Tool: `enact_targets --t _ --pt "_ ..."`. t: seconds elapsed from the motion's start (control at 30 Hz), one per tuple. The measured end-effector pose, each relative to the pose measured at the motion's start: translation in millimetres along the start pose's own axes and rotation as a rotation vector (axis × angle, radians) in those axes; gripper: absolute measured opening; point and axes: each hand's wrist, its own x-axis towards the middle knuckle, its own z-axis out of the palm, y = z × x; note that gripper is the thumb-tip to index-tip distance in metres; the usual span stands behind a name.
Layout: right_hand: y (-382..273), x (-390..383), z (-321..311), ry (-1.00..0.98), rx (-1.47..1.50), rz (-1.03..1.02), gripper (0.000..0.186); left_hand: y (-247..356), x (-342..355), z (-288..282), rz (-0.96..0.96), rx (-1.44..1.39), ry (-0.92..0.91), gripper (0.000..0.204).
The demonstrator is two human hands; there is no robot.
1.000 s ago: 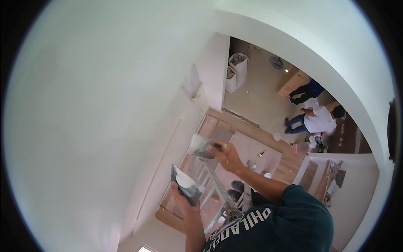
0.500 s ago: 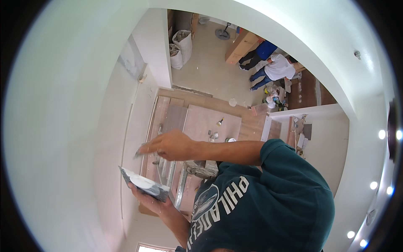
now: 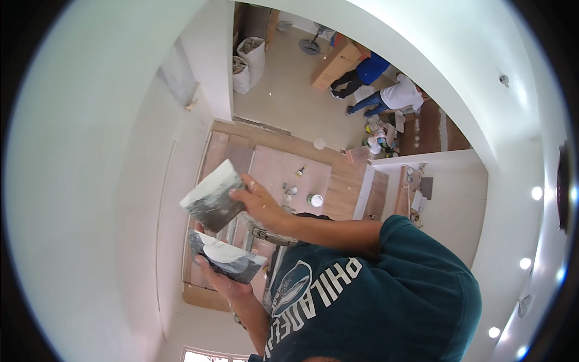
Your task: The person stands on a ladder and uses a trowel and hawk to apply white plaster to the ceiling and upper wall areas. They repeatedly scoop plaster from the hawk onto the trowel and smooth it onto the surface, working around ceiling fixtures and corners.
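In my right hand (image 3: 259, 202) is a broad putty knife (image 3: 214, 196), its flat grey blade turned to view with white putty along the far edge. The fingers close on the blade's near side. Just below it, my left hand (image 3: 224, 280) grips a second broad putty knife (image 3: 238, 268) from underneath. A smooth mound of white putty (image 3: 220, 250) lies on that blade. The two blades are near each other, one above the other; whether they touch I cannot tell. Their handles are not plainly visible.
A pale wall (image 3: 136, 199) rises close on the left. Metal rails (image 3: 248, 238) show below my hands. Lower down, a board (image 3: 271, 158) holds a brush (image 3: 300, 171) and a white-filled tub (image 3: 315, 200). Two people (image 3: 401, 95) stand near a cardboard box (image 3: 332, 63) and full sacks (image 3: 252, 57).
The right hand's putty knife has swung from a blurred, edge-on position to flat above the left one. My left hand's putty knife appears further right and slightly higher. The whole view has shifted a little.
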Motion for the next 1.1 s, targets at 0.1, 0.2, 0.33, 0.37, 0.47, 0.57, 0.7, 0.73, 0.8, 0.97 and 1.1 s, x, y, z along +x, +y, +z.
enact_targets --t 0.1,0.2,0.33,0.37,0.47,0.57,0.7,0.73,0.8,0.97,1.1 --pt "-5.3 -21.7 21.7 -0.147 -0.149 0.023 0.030 -11.4 -4.0 -10.7 -0.139 -0.068 0.142 0.062" --pt "-15.5 -34.6 15.8 -0.312 -0.469 -0.122 0.028 -12.8 1.1 -25.4 -0.083 -0.001 0.225 0.063" --pt "-12.7 -47.9 -9.4 -0.394 -1.034 -0.414 0.022 12.5 6.4 -72.3 0.218 0.047 0.395 0.056" --pt "-1.5 -49.0 -17.8 -0.413 -1.097 -0.348 0.020 24.1 9.9 -91.9 0.261 0.014 0.412 0.052" --pt "23.4 -51.3 -29.3 -0.383 -1.084 -0.260 0.020 47.4 8.8 -104.6 0.321 0.001 0.519 0.046" --pt "39.9 -50.3 -33.7 -0.353 -1.099 -0.238 0.021 46.6 20.9 -112.7 0.337 -0.133 0.470 0.049" --pt "40.8 -47.8 -26.1 -0.280 -0.992 -0.136 0.022 35.6 25.2 -126.2 0.245 -0.223 0.440 0.051" --pt "39.9 -47.8 -25.6 -0.283 -1.011 -0.158 0.022 30.8 28.0 -120.1 0.211 -0.248 0.438 0.051" --pt "37.3 -47.0 -25.4 -0.283 -1.049 -0.203 0.023 22.8 30.3 -115.3 0.176 -0.181 0.447 0.050" --pt "39.5 -46.4 -28.7 -0.317 -1.156 -0.357 0.023 -4.2 46.3 -138.6 0.098 -0.111 0.338 0.058" --pt "39.7 -46.6 -27.0 -0.291 -1.184 -0.330 0.023 -3.6 46.8 -133.4 0.065 -0.123 0.342 0.060"
